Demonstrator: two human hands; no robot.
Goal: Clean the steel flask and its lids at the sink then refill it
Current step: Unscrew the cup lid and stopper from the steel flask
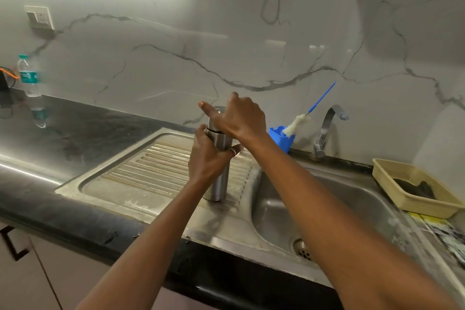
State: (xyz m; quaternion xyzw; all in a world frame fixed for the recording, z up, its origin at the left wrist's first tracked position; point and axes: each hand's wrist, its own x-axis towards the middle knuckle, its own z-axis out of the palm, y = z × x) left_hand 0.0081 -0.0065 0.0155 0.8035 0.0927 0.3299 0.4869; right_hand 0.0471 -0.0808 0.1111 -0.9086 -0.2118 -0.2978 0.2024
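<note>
The tall brushed-steel flask stands upright on the ribbed draining board, left of the basin. The left hand clamps its body steady — the right hand grips the lid, likely to twist it.

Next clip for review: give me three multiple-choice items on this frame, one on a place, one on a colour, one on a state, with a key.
1. Where does the steel flask stand?
A. in the sink basin
B. on the ribbed drainboard
C. in the basket

2. What colour is the holder beside the tap?
A. blue
B. red
C. white

3. What are the hands doing?
A. both resting on the counter
B. one under the tap
C. left hand grips the flask body, right hand is on its lid

Key: 1 B, the flask's base sits on the ribs; 2 A, the holder with the brush is blue; 3 C, both hands are on the flask.
</note>
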